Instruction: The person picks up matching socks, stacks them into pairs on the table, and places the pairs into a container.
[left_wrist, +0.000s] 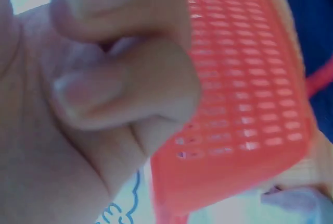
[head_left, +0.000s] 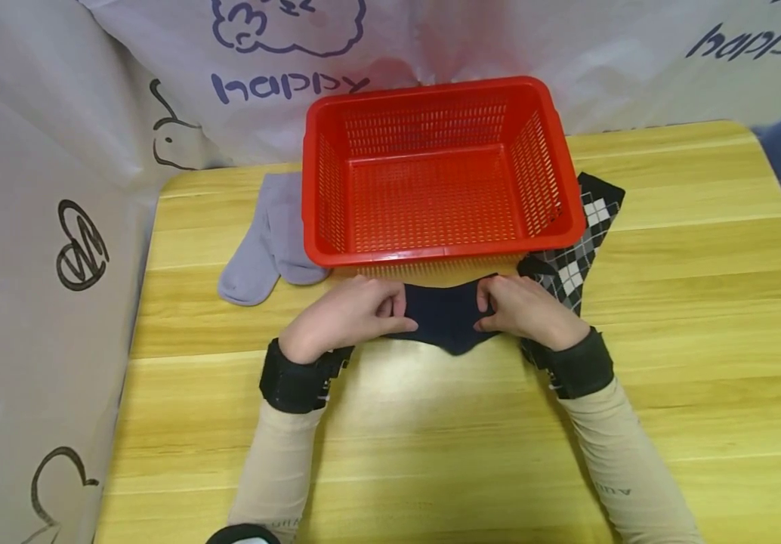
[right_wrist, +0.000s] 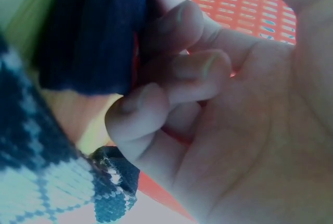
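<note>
Navy cloth (head_left: pixel 446 311), possibly a sock: spread between the two hands at the near side of the red basket (head_left: pixel 445 252), above or on the wooden table (head_left: pixel 445 453); contact with the tabletop cannot be told. Left hand (head_left: pixel 346 317) pinches one end, thumb against curled fingers; right hand (head_left: pixel 529 310) pinches the other, the two hands apart with the span of cloth between. Judgement: gripping both ends serves to hold the piece flat and wide; its near edge dips to a point mid-span.

Surroundings: lilac-grey socks (head_left: pixel 261 249) lie left, partly hidden by the basket. Argyle fabric (head_left: pixel 597 234) lies right, partly hidden by basket and right hand, leaving little room there. Basket wall blocks the way straight ahead. Left wrist view: fingers fill much of the foreground, cloth not discernible
</note>
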Available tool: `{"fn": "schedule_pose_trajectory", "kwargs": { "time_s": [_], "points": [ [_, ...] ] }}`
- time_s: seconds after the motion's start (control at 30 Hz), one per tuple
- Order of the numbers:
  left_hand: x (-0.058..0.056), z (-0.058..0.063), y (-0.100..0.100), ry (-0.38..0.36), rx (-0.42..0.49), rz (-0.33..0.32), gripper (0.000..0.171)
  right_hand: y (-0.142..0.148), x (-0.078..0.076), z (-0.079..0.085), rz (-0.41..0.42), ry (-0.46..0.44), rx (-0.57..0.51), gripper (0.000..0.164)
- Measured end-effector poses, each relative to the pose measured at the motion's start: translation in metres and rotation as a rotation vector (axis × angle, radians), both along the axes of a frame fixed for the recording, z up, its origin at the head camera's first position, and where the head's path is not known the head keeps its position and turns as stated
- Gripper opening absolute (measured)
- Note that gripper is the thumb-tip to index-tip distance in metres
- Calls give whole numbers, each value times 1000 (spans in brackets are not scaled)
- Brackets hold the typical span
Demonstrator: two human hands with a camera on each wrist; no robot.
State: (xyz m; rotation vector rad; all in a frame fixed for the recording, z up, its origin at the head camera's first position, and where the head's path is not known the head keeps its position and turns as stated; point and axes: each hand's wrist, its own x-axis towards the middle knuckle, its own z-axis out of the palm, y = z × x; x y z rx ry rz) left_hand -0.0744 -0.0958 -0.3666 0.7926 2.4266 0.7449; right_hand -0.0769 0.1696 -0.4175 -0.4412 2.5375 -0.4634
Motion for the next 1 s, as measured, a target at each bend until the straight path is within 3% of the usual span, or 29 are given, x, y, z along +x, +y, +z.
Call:
{"fn": "schedule_pose_trajectory", "kwargs": {
  "time_s": [0.17,0.27,0.37,0.47,0.57,0.7,0.87,1.0],
  "points": [
    [8,18,-5,53,210,-5,21,0,0,0,1,-3,0,28],
    [11,27,-13,149,401,45,19,1,0,0,2,-1,-6,27],
    [10,31,-24,280,583,157,16,1,0,0,4,5,-11,27],
    [6,32,-39,385,704,324,16,1,0,0,5,6,-14,27],
    [0,28,-55,433,734,526,25,1,0,0,3,6,-12,27],
    [-11,19,-74,402,720,742,38,1,0,1,2,7,-8,27],
    [-23,2,-90,314,688,876,32,0,0,0,3,14,-12,27],
    [-30,-12,-99,272,552,916,23,0,0,0,5,18,-12,27]
  ]
}}
